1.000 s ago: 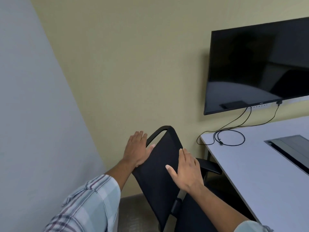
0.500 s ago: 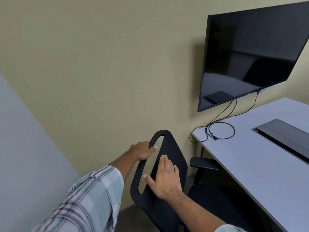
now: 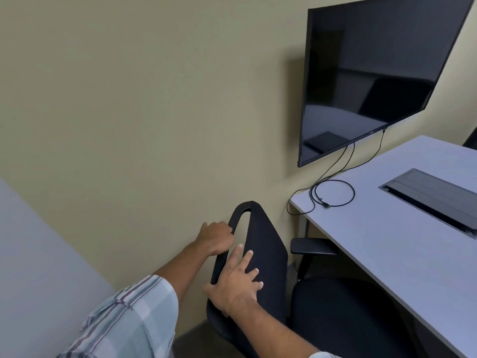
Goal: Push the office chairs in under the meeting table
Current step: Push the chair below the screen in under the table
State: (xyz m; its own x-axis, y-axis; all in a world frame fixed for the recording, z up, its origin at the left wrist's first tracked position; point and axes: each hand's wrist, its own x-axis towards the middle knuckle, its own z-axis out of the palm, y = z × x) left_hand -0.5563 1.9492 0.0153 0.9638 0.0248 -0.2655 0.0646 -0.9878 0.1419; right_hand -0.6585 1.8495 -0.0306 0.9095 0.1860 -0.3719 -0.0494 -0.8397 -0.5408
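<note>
A black office chair [image 3: 268, 254] stands at the near corner of the grey meeting table [image 3: 402, 254], its back turned edge-on to me. Its seat [image 3: 343, 311] reaches partly under the table's edge, and one armrest [image 3: 309, 248] sits just below the tabletop. My left hand [image 3: 215, 237] is curled around the left rim of the backrest frame. My right hand [image 3: 236, 282] lies flat with spread fingers on the back surface, thumb hooked round the frame's lower edge. The chair's base is hidden.
A wall runs close behind the chair, with a dark TV [image 3: 371, 78] mounted on it. Black cables [image 3: 333, 195] hang from the TV and coil on the tabletop. A black cable hatch [image 3: 433, 200] is set into the table. A second dark chair back [image 3: 471, 140] shows at the far right.
The chair back has swung round and moved toward the table. My left hand went from flat on the frame to curled around it; my right hand slid lower on the back.
</note>
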